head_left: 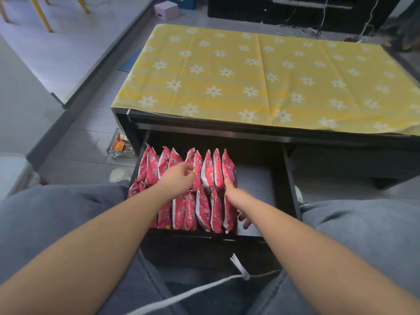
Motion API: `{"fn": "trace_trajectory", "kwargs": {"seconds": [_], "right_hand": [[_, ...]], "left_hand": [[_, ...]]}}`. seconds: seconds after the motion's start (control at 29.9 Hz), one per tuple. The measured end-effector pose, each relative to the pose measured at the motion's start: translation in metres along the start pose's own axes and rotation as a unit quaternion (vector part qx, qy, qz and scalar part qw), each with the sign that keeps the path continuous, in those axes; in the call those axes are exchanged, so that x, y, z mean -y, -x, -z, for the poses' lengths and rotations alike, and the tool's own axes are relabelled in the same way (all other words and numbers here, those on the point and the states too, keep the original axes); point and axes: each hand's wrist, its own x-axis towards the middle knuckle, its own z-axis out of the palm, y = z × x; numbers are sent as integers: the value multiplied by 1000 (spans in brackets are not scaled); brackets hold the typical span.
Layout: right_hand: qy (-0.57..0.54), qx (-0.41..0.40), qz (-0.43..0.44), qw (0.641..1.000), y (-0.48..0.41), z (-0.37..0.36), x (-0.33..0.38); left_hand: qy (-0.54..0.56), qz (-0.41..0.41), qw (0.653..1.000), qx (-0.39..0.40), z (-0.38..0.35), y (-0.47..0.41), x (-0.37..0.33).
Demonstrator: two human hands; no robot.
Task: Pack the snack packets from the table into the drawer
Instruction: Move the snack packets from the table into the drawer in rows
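Observation:
The black drawer (278, 178) is pulled out under the table, toward my lap. Several red snack packets (216, 169) stand on edge in it in two rows, filling its left and middle. My left hand (179, 178) lies over the back row, with curled fingers pinching the edge of one packet near the middle. My right hand (234, 196) presses flat against the rightmost packets, where the rows end, and grips nothing. The right part of the drawer floor (254, 178) is bare grey. No packets lie on the yellow flowered tablecloth (261, 76).
A glass dish (119, 144) with small wrapped items sits on the floor left of the table. A white drawstring (238, 267) hangs over the drawer front. My grey-trousered knees flank the drawer. A pink box (166, 10) and a black cabinet (295, 7) stand beyond the table.

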Motion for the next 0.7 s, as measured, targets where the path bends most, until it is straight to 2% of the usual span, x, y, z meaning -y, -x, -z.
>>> {"fn": "trace_trajectory", "kwargs": {"seconds": [0.07,0.1,0.17,0.27,0.37,0.53,0.7], "right_hand": [[69,-107,51,991,-14,6,2],[66,-115,68,989,-18,9,3],[39,-83,84,992,-26,12,1],[7,-23,114,993,-36,3,-1],[-11,2,147,989,-42,-11,9],[14,9,111,994,-52,-31,19],[20,15,109,994,-58,-30,18]], "left_hand": [[-132,-73,988,-29,-5,-4,8],[-205,-97,973,-40,-9,-7,13],[-294,-97,950,-31,-14,-11,19],[-350,-64,935,-4,-23,-20,31],[-370,-42,928,-9,-24,-30,42],[-350,33,935,45,-20,-43,54],[-352,40,932,72,-19,-46,55]]}}
